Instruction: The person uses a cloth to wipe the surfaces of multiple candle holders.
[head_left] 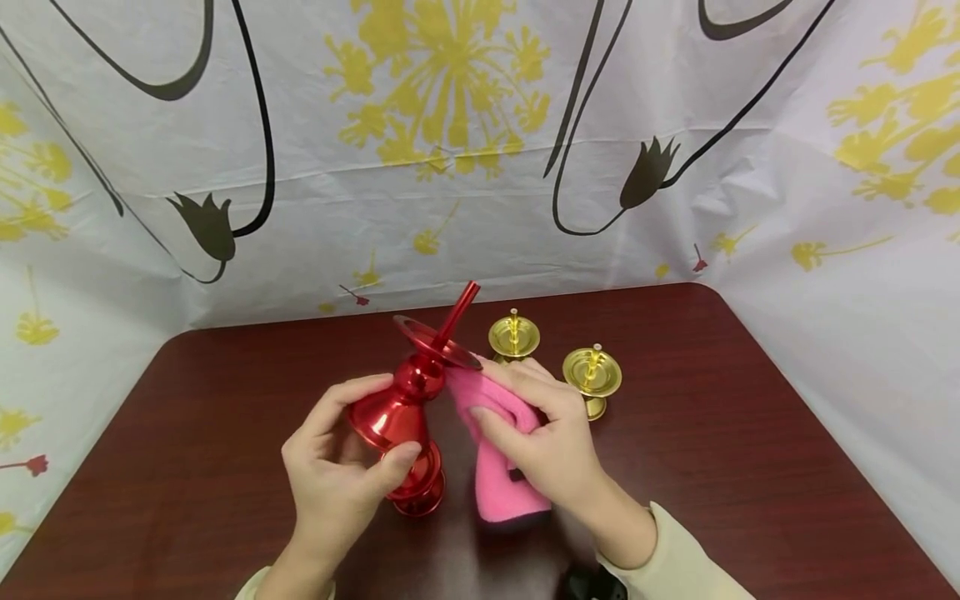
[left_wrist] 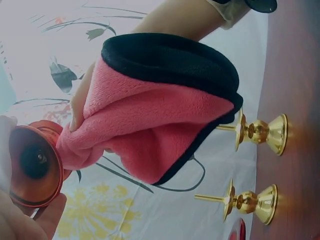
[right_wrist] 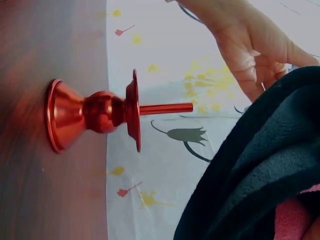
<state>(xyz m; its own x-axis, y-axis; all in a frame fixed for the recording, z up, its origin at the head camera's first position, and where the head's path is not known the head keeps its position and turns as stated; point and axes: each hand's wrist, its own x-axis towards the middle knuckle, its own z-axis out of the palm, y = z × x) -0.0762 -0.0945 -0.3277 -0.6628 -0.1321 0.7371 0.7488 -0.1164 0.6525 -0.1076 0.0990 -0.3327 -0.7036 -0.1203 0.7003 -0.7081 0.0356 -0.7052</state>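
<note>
My left hand [head_left: 333, 458] grips a shiny red candle holder [head_left: 393, 408] by its flared base, thumb in front and fingers behind. It leans to the right, its dish [head_left: 408, 329] and thin stem pointing up. In the left wrist view the hollow underside of the base [left_wrist: 50, 145] shows. My right hand [head_left: 551, 433] pinches a folded pink cloth [head_left: 506, 483] against the holder just beneath the dish. The cloth's other side and edging are black [right_wrist: 250, 150]. Another red candle holder [right_wrist: 102, 112] stands upright on the table, partly hidden behind the held one in the head view.
Two gold candle holders [head_left: 513, 337] [head_left: 592, 372] stand upright beyond my right hand. All of this is on a dark red-brown table [head_left: 675, 467]. A patterned white sheet [head_left: 465, 208] hangs behind and at both sides. A small black object [head_left: 596, 583] is near my right sleeve.
</note>
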